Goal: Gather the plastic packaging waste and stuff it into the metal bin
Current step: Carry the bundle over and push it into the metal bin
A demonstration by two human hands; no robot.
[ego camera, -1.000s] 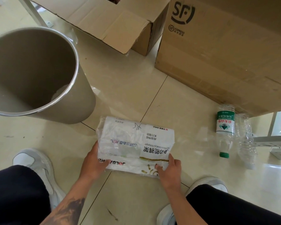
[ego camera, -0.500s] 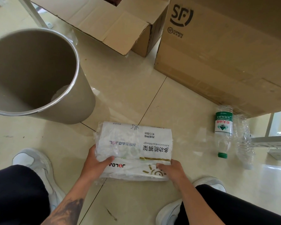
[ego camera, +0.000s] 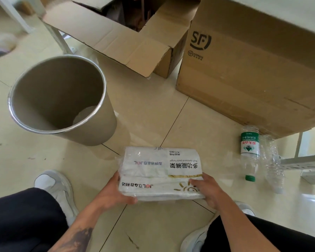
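A folded stack of white plastic packaging bags (ego camera: 160, 171) with printed lettering lies flat over the tiled floor in front of me. My left hand (ego camera: 115, 195) grips its near left corner from below and the side. My right hand (ego camera: 205, 188) holds its near right edge, fingers on top. The metal bin (ego camera: 98, 128) stands upright to the far left of the bags, its open mouth showing a bare inside.
Two clear plastic bottles lie on the floor at right, one with a green label (ego camera: 248, 151), one crushed (ego camera: 273, 164). A large closed cardboard box (ego camera: 253, 73) and an open one (ego camera: 135, 37) stand behind. My shoes (ego camera: 55, 186) and knees frame the near floor.
The bags have been folded flatter and squared up between both hands. The view has tilted up, so the bin and boxes sit lower in frame.
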